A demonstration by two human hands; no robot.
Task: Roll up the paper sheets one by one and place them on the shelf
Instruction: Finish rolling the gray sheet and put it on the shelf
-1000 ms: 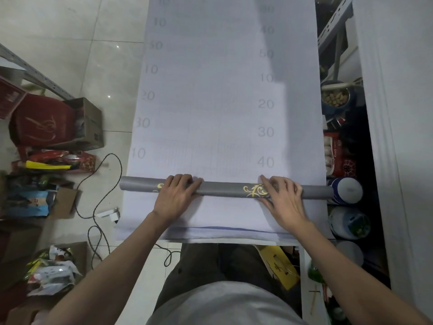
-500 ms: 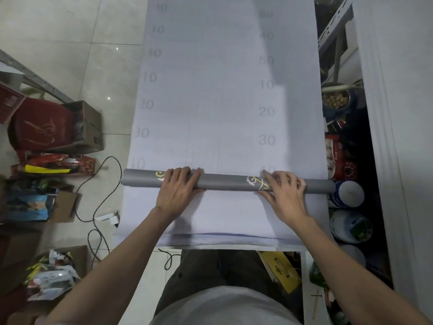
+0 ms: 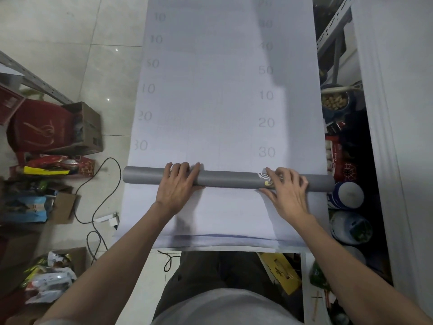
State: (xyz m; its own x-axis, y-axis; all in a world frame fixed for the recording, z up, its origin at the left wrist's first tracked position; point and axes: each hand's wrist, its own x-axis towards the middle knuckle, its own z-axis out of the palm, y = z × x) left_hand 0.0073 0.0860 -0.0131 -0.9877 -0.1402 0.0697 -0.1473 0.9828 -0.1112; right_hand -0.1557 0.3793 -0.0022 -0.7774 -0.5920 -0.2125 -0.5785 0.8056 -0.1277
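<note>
I saw the left hand [image 3: 178,187] lying flat across the grey roll [image 3: 225,180], fingers straight and close together, pressing on top of it and gripping nothing. The right hand [image 3: 287,192] lay the same way further along, fingers spread a little and released, the thumb down on the sheet at the near side of the roll. A gold and white ornament [image 3: 264,179] showed on the roll just beside the right fingertips.

The roll lay crosswise on the pale paper sheet [image 3: 210,102], its two ends sticking out a little past the sheet's side edges. The unrolled part ran away from me, with faint printed numbers down both margins; the two "30" marks stood just beyond the roll.

To the left I could make out the tiled floor [image 3: 70,43], a black cable [image 3: 98,195], a cardboard box [image 3: 86,127] and a red bag [image 3: 39,127] touching it. To the right stood a white-lidded jar [image 3: 349,195] at the roll's end, a bowl of nuts [image 3: 335,102] and a metal shelf frame [image 3: 335,31].
</note>
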